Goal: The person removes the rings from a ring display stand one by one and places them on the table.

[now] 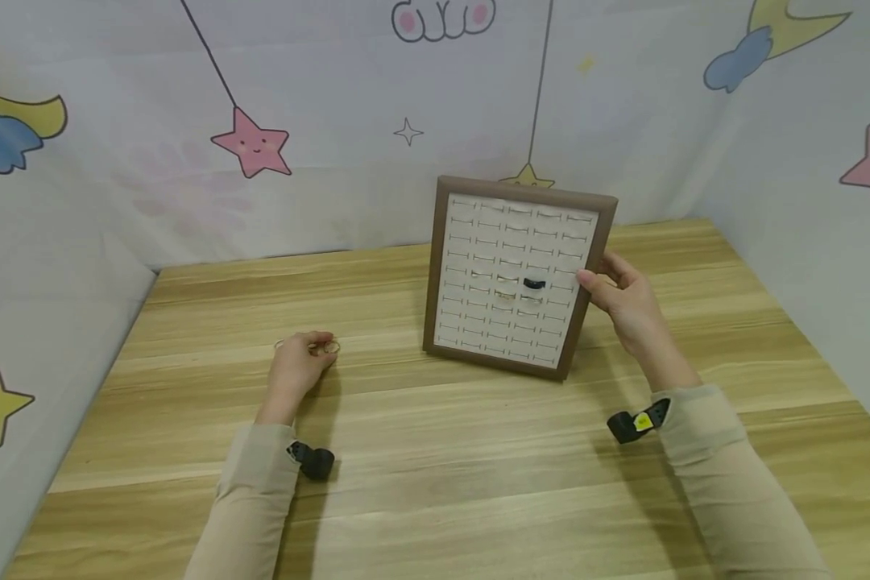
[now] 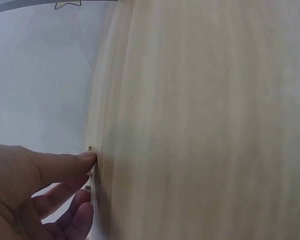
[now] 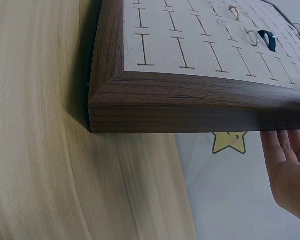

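Observation:
My left hand point(image 1: 297, 366) is low over the left part of the table, its thumb and fingertips pinching a gold-toned ring point(image 1: 332, 347). In the left wrist view, small bits of ring point(image 2: 91, 148) show at those fingertips, mostly hidden by the thumb. Another thin ring point(image 1: 279, 344) peeks out on the far side of this hand. My right hand point(image 1: 627, 302) grips the right side of a brown-framed ring display board point(image 1: 520, 372), thumb in front and fingers behind. The board leans back, its white slotted face holding a black ring point(image 1: 534, 283) and several thin metal rings point(image 1: 505, 295).
The wood-grain table point(image 1: 435, 483) stretches in front of the board. Behind it hangs a pale cloth point(image 1: 348, 97) printed with stars and moons, which also closes off both sides. A small black camera point(image 1: 315, 461) is strapped to each wrist.

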{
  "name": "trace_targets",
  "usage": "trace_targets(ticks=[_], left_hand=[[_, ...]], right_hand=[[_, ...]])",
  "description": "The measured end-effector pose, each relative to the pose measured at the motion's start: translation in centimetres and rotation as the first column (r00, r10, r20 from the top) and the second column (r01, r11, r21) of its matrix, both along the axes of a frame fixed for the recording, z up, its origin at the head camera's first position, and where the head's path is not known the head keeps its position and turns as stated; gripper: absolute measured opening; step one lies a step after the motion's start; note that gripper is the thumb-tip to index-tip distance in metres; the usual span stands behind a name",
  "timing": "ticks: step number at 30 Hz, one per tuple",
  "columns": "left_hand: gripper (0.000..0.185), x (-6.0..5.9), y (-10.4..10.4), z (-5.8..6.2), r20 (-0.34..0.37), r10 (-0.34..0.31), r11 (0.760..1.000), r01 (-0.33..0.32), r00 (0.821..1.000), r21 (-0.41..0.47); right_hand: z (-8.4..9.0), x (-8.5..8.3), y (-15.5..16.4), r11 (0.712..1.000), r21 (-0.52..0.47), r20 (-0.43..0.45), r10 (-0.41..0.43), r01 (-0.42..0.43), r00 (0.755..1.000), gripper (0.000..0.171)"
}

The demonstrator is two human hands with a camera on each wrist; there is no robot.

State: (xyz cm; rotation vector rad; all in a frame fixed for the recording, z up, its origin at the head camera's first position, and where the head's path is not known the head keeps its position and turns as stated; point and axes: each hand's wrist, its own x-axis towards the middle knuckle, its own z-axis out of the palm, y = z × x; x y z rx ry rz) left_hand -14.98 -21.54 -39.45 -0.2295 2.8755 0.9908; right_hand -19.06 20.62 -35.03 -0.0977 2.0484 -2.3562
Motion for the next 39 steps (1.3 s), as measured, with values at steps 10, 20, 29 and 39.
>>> trace_targets(ticks=[10,20,29,39], left_hand=[[0.040,-0.2,0.7,1.1,-0.007,0.022,0.998,-0.021,1.000,0.059],[0.041,-0.9,4.6,3.5,-0.124,0.040,0.988,-0.021,0.991,0.155],[0.039,-1.7,8.6,5.0,-0.239,0.028,0.964,0.037,0.971,0.262],[0.028,-1.7,13.9,5.3,-0.356,-0.058,0.961,0.149,0.933,0.233]], right_hand=[[0.0,0.1,0.0,1.000,0.008,-0.010,0.006,-0.006,1.000,0.050],[-0.1,0.1,0.0,1.000,0.007,-0.024,0.009,-0.009,1.000,0.038],[-0.1,0.1,0.1,1.000,0.005,-0.021,0.007,-0.007,1.000,0.047],[-0.1,0.1,0.0,1.000,0.000,-0.018,0.009,-0.009,1.000,0.045]])
